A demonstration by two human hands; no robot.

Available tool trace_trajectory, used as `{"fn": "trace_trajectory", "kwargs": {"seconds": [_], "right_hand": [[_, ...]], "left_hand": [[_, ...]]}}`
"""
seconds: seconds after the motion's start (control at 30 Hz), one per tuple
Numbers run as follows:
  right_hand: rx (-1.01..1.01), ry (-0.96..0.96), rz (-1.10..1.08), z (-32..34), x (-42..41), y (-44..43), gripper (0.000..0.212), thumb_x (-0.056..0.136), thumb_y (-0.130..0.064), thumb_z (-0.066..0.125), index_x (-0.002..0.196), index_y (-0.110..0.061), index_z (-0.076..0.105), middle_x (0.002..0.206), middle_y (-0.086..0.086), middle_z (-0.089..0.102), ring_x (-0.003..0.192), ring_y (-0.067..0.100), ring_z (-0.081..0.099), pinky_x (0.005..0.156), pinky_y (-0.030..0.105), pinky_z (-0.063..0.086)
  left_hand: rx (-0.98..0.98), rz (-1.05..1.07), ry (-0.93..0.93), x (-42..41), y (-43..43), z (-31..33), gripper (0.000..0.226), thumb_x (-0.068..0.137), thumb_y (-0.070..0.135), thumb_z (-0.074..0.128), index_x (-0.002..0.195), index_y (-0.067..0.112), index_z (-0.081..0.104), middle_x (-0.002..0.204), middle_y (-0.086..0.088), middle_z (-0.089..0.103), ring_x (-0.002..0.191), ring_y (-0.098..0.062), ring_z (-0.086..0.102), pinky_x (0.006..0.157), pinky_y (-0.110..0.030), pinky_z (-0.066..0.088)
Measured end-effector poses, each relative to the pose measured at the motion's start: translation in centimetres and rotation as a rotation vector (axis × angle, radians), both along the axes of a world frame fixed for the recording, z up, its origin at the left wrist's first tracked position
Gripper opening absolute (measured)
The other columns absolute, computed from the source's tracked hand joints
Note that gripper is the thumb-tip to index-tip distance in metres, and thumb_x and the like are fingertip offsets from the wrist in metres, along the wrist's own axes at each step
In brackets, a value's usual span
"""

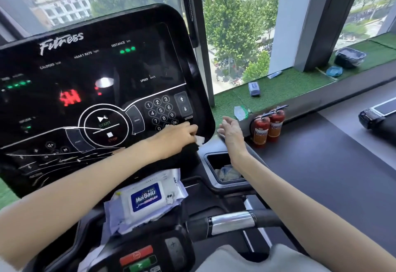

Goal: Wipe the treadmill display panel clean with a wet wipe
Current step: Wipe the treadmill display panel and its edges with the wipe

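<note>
- The glossy black treadmill display panel [90, 65] stands tilted toward the person, lit with green and red readouts. The wiping is at its lower right corner, just below the round-buttoned number keypad [159, 111].
- The left hand [179, 137] reaches across and presses a small crumpled white wet wipe [200, 140] against that corner. Its fingers [190, 129] curl down over the wipe, so only a scrap shows past them. Bunching it under the hand likely gives firm pressure on the smooth surface.
- The right hand [230, 131] is just beside the panel's right edge, its fingers [225, 121] loosely spread and holding nothing. Whether it touches the console below, I cannot tell. It seems kept out of the wipe's path, perhaps for balance.
- A soft white pack of wet wipes with a blue label [147, 198] lies on the ledge under the panel, close by for a fresh sheet.
- White streaks cross the panel's lower left. Whether they are smears or scratches I cannot tell, but that part probably wants a pass too.
</note>
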State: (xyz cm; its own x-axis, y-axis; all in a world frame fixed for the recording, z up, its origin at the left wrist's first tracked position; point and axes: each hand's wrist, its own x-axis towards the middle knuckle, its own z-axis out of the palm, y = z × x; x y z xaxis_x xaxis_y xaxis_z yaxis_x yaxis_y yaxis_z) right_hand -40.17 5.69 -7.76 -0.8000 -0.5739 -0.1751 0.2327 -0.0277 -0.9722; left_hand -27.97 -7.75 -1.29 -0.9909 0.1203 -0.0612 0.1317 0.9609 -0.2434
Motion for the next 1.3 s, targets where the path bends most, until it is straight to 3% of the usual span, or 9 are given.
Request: {"fn": "trace_trajectory", "kwargs": {"seconds": [0.1, 0.2, 0.33, 0.47, 0.63, 0.73, 0.93, 1.07, 1.3], "right_hand": [[0.019, 0.076, 0.043, 0.2, 1.0, 0.1, 0.019, 0.096, -0.027, 0.041, 0.114, -0.026, 0.045, 0.096, -0.008, 0.054, 0.103, 0.018, 0.054, 0.097, 0.036, 0.041], [0.033, 0.111, 0.036, 0.4, 1.4, 0.4, 0.020, 0.095, -0.029, 0.040, 0.114, -0.026, 0.047, 0.100, -0.005, 0.057, 0.107, 0.021, 0.055, 0.097, 0.037, 0.042], [0.027, 0.063, 0.005, 0.7, 1.2, 0.5, 0.017, 0.096, -0.025, 0.041, 0.111, -0.025, 0.050, 0.091, -0.004, 0.058, 0.099, 0.022, 0.058, 0.094, 0.037, 0.043], [0.007, 0.086, -0.018, 1.4, 0.9, 0.4, 0.020, 0.097, -0.027, 0.038, 0.113, -0.023, 0.050, 0.090, -0.004, 0.054, 0.092, 0.016, 0.053, 0.095, 0.043, 0.045], [0.000, 0.211, -0.015, 3.1, 0.4, 0.3, 0.026, 0.099, -0.025, 0.038, 0.121, -0.021, 0.051, 0.098, -0.013, 0.055, 0.103, 0.011, 0.051, 0.083, 0.022, 0.038], [-0.001, 0.273, 0.025, 4.3, 0.4, -0.1, 0.031, 0.099, -0.026, 0.038, 0.127, -0.022, 0.049, 0.108, -0.010, 0.055, 0.109, 0.010, 0.050, 0.089, 0.022, 0.036], [-0.020, 0.483, 0.098, 7.6, -0.4, -1.2, 0.038, 0.100, -0.024, 0.038, 0.137, -0.025, 0.041, 0.135, -0.006, 0.049, 0.123, 0.007, 0.042, 0.100, 0.024, 0.032], [0.075, 0.791, 0.129, 10.5, -0.5, -3.0, 0.046, 0.099, -0.024, 0.038, 0.144, -0.025, 0.031, 0.153, -0.009, 0.024, 0.141, 0.007, 0.018, 0.116, 0.032, 0.018], [0.112, 1.176, 0.130, 13.8, 1.4, -6.7, 0.057, 0.094, -0.006, 0.040, 0.147, -0.018, 0.025, 0.157, 0.000, 0.006, 0.136, -0.002, -0.006, 0.115, 0.023, 0.001]], "left_hand": [[0.062, 0.006, 0.021, 1.5, -1.1, 0.9, 0.038, 0.080, -0.008, 0.050, 0.106, 0.014, 0.067, 0.095, -0.005, 0.051, 0.085, -0.021, 0.049, 0.054, -0.031, 0.034], [0.021, -0.045, 0.049, 2.2, -1.0, 0.8, 0.031, 0.087, 0.005, 0.035, 0.095, 0.006, 0.065, 0.091, -0.006, 0.049, 0.079, -0.023, 0.049, 0.051, -0.034, 0.040], [-0.058, -0.017, 0.069, 0.6, 0.0, 0.5, 0.021, 0.074, -0.013, 0.051, 0.082, 0.005, 0.056, 0.087, -0.005, 0.045, 0.072, -0.019, 0.042, 0.048, -0.028, 0.031], [-0.243, -0.127, 0.120, -1.6, 1.3, -0.2, 0.011, 0.078, -0.003, 0.062, 0.072, 0.004, 0.058, 0.082, -0.005, 0.050, 0.072, -0.019, 0.045, 0.040, -0.026, 0.037], [-0.523, -0.108, 0.257, -4.6, 0.5, 3.2, 0.018, 0.075, -0.002, 0.056, 0.083, 0.010, 0.067, 0.085, 0.001, 0.054, 0.079, -0.015, 0.051, 0.050, -0.020, 0.043], [-0.574, 0.031, 0.328, -6.4, -0.4, 6.5, 0.030, 0.071, 0.001, 0.065, 0.098, 0.011, 0.066, 0.100, 0.001, 0.057, 0.091, -0.015, 0.053, 0.054, -0.017, 0.046], [-0.373, 0.340, 0.480, -8.4, -1.8, 11.9, 0.058, 0.078, -0.011, 0.055, 0.133, 0.002, 0.040, 0.127, -0.009, 0.041, 0.115, -0.024, 0.039, 0.059, -0.023, 0.044], [-0.246, 0.461, 0.594, -9.8, -2.8, 14.6, 0.054, 0.080, -0.011, 0.051, 0.132, 0.004, 0.043, 0.129, -0.010, 0.039, 0.116, -0.024, 0.037, 0.057, -0.025, 0.044], [0.067, 0.573, 0.906, -7.9, -4.9, 17.0, 0.067, 0.081, -0.014, 0.043, 0.142, 0.015, 0.037, 0.124, -0.011, 0.042, 0.113, -0.025, 0.040, 0.074, -0.031, 0.051]]}}
